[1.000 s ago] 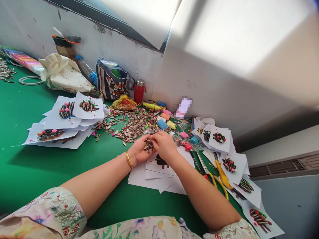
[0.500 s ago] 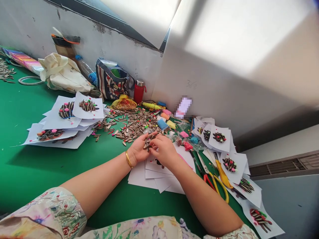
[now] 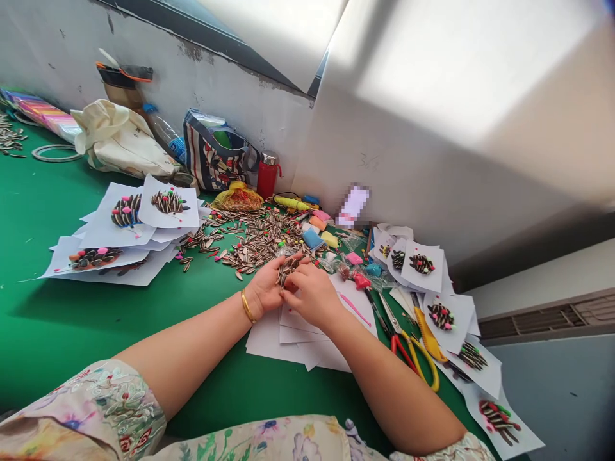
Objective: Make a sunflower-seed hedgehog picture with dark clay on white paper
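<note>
White sheets point(image 3: 288, 336) lie on the green table point(image 3: 72, 320), under both hands. The left hand point(image 3: 264, 291) is cupped tight around a clutch of seeds point(image 3: 287, 269). The right hand point(image 3: 314, 296) presses against it, fingertips pinched on the same seeds. Compared with 1.0 s earlier, the right hand sits lower and covers the dark clay figure on the top sheet. Scissors point(image 3: 408, 349) lie to the right. The seed pile point(image 3: 259, 238) lies beyond the hands.
</note>
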Demonstrator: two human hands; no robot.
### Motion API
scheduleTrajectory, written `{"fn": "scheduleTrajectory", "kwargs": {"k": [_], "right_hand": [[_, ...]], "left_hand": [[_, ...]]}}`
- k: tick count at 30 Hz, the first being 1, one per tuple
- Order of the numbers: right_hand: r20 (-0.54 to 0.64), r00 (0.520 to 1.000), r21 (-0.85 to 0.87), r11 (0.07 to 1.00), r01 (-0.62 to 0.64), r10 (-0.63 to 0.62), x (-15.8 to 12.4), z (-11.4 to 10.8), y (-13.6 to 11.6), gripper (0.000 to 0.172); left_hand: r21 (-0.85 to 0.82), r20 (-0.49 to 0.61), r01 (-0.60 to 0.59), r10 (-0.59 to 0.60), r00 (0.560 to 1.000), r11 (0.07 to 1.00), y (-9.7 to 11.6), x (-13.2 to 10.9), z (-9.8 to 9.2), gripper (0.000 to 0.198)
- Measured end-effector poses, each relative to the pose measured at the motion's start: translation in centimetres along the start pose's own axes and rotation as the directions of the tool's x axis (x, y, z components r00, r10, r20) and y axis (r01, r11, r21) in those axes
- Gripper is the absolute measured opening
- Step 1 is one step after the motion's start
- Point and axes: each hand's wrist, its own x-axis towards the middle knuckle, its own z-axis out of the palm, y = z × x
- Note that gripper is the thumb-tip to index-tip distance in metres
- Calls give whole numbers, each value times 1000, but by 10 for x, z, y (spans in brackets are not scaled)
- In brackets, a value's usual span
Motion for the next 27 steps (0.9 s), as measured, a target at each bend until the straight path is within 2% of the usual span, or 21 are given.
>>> {"fn": "scheduleTrajectory", "kwargs": {"k": [5, 8, 11, 14, 17, 20, 23, 25, 27], "right_hand": [[15, 1000, -80, 997, 2, -1, 1, 1, 3, 8], [-15, 1000, -66, 998, -20, 19, 0, -7, 7, 10], [-21, 989, 46, 988, -146, 147, -9, -19, 15, 10], [0, 948, 187, 931, -313, 318, -26, -28, 29, 11], [-2, 955, 330, 901, -280, 297, -45, -26, 42, 32], [-12, 967, 370, 900, -230, 253, -60, -18, 49, 29], [-9, 945, 444, 848, -289, 327, -69, -11, 48, 22], [11, 938, 496, 812, -306, 347, -72, -7, 46, 28], [48, 948, 545, 788, -288, 314, -75, -5, 45, 35]], "left_hand": [[-12, 7, 7, -6, 1000, 1000, -1, 0, 1, 32], [-34, 7, -4, 4, 1000, 999, -1, 0, 2, 33], [-63, 14, -17, 18, 1000, 998, -2, -2, 2, 33], [-89, 10, -9, 10, 1000, 996, -2, -5, 3, 32], [-96, -11, -12, 11, 1000, 995, -2, -7, 4, 33], [-81, -25, -20, 18, 1000, 997, -2, -7, 5, 32], [-53, -40, -33, 31, 999, 998, -3, -6, 6, 31], [-41, -47, -40, 38, 998, 998, -3, -6, 6, 31], [-36, -51, -41, 39, 998, 999, -3, -5, 5, 31]]}}
